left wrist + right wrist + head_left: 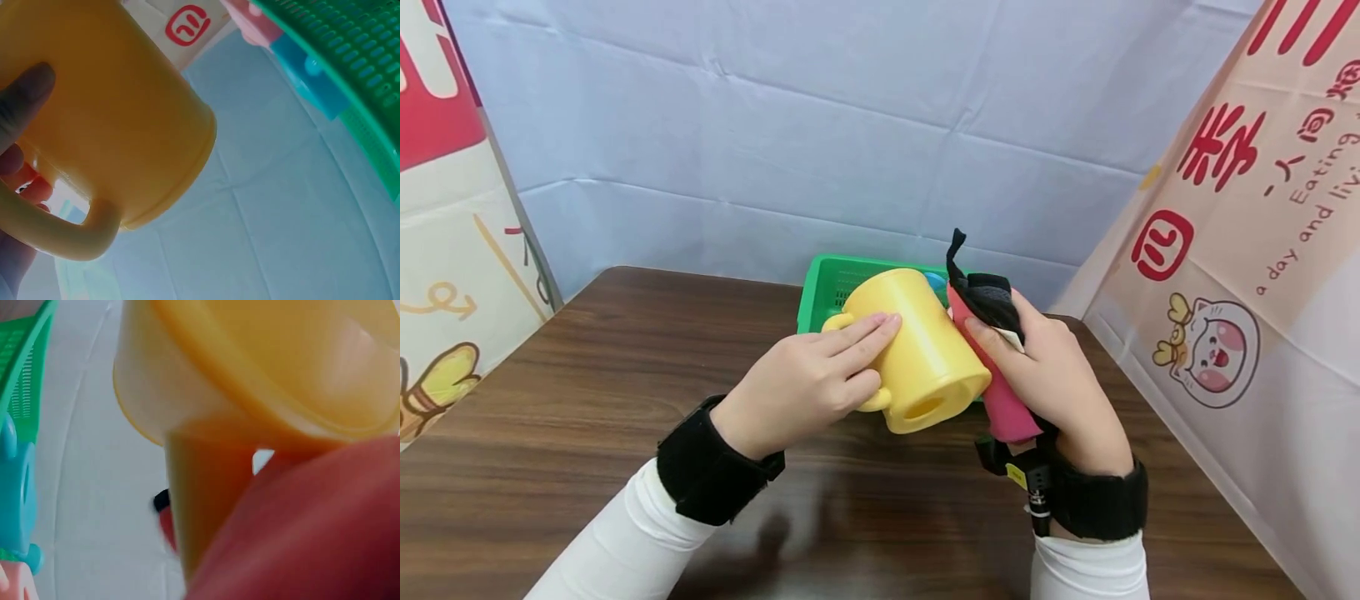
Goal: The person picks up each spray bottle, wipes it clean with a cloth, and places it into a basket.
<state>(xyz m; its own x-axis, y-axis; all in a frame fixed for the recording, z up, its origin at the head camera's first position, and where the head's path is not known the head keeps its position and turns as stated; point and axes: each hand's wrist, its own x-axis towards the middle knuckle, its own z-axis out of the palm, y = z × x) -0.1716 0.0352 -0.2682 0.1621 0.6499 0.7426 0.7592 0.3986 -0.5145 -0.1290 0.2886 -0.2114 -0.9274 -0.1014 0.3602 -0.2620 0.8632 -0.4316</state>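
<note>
In the head view my left hand [812, 375] holds a yellow mug [925, 350] by its handle side, with fingers lying along its wall. The mug is tilted, its base facing down and towards me. The left wrist view shows a thumb [28, 94] on the wall and the curved handle [69, 234] below it. To the mug's right, my right hand [1052, 367] grips a pink cloth piece [1003, 404] with a black part and a black strap. The cloth is against or very close to the mug's side. In the right wrist view the red cloth [312, 531] is blurred under the mug [187, 381].
A green plastic basket [808, 304] stands behind the mug on the brown wooden table [625, 375]. Blue [15, 500] and pink [15, 581] plastic things are at the basket. A pale cloth backdrop hangs behind, with printed sheets at both sides.
</note>
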